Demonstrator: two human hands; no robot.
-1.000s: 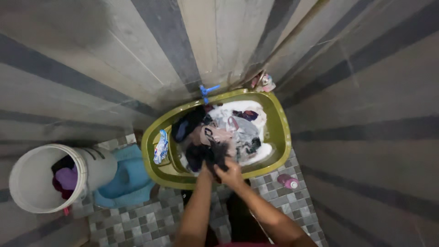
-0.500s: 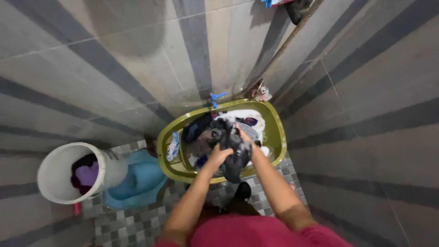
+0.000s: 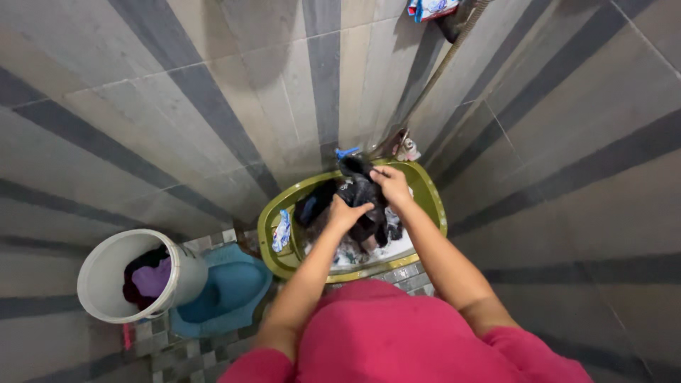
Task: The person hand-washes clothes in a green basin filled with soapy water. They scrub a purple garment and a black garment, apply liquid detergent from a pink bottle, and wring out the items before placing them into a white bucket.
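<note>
Seen from the head, looking straight down into a tiled corner with grey striped walls. Both hands closed on one dark wet garment point(image 3: 360, 193), lifted clear above an olive-green oval basin point(image 3: 425, 190). Left hand point(image 3: 345, 213) grips the lower part of the cloth, fingers curled round it; right hand point(image 3: 391, 186) pinches the upper edge, knuckles up. Garment hangs bunched between the two hands, its tail dropping toward the basin. More laundry, pale and dark, lies in soapy water in the basin below. A small blue-and-white packet point(image 3: 281, 230) rests on the basin's left rim. To the left on the floor, a white bucket point(image 3: 99, 273) with purple and dark clothes inside, just beside a blue squat-toilet pan point(image 3: 227, 294)
</note>
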